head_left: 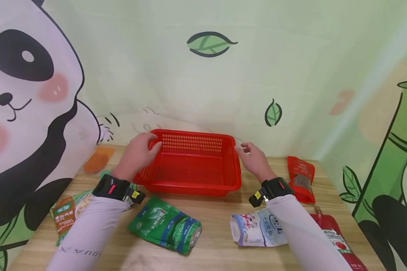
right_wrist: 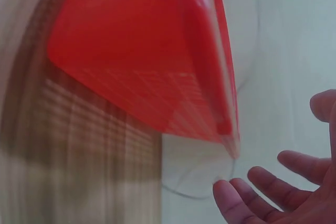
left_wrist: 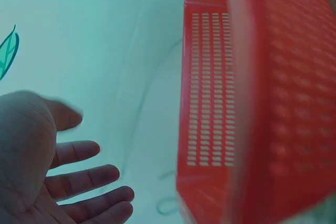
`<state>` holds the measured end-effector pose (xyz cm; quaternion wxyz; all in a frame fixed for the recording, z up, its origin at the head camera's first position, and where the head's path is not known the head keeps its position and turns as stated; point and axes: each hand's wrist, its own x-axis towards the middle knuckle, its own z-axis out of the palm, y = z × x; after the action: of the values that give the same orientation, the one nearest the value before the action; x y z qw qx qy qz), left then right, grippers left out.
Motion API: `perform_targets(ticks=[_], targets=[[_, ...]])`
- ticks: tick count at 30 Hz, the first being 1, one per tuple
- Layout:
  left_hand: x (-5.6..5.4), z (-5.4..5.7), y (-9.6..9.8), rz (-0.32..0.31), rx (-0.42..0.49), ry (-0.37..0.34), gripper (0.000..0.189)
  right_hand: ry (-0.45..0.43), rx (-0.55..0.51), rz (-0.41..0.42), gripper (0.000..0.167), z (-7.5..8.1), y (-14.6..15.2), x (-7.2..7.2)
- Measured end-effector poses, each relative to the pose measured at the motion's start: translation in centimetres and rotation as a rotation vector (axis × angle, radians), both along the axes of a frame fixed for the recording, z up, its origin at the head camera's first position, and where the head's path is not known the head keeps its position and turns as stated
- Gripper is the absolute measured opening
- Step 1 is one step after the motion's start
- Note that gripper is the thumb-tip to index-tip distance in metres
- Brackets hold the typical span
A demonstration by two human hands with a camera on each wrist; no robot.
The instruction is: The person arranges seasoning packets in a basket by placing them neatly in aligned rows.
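A red plastic basket with slotted walls stands on the table, nothing inside it. My left hand hovers by its left end, thumb and fingers apart; in the left wrist view the hand shows loose, spread fingers with a gap to the basket wall. By the right end is my right hand, fingers loosely bent and holding nothing. The right wrist view shows that hand apart from the basket's rim. Nearest the basket's front lies a green pouch.
A white-and-blue bag lies under the right forearm. Further right are a red windowed pouch and a red spouted pouch. Left lie a green-and-brown packet and an orange packet. A printed cloth hangs behind the table.
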<state>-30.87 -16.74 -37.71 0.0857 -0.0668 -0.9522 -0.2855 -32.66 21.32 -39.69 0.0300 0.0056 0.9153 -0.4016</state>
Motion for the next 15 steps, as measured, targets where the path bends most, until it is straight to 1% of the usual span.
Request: perform_targets(ticks=[2, 4, 6, 9, 12, 15], targets=[[0.4, -0.6, -1.2, 0.004, 0.005, 0.025, 0.040, -0.035, -0.031, -0.006, 0.070, -0.2, -0.1, 0.5], [0.6, -1.3, -2.2, 0.017, 0.020, 0.022, 0.037, -0.062, -0.061, -0.012, 0.070, -0.5, -0.3, 0.8], [0.9, -2.0, -3.0, 0.043, 0.053, -0.006, 0.039, -0.092, -0.094, -0.012, 0.069, -0.8, -0.4, 1.1], [1.4, -2.8, -3.8, 0.081, 0.119, -0.062, 0.041, -0.134, -0.155, -0.011, 0.064, -1.4, -0.5, 1.4], [1.7, -3.5, -4.3, 0.100, 0.173, -0.111, 0.045, -0.176, -0.211, 0.004, 0.059, -2.2, -0.3, 1.6], [1.9, -4.1, -4.7, 0.106, 0.196, -0.170, 0.047, -0.210, -0.243, 0.017, 0.058, -2.8, 0.0, 1.9]])
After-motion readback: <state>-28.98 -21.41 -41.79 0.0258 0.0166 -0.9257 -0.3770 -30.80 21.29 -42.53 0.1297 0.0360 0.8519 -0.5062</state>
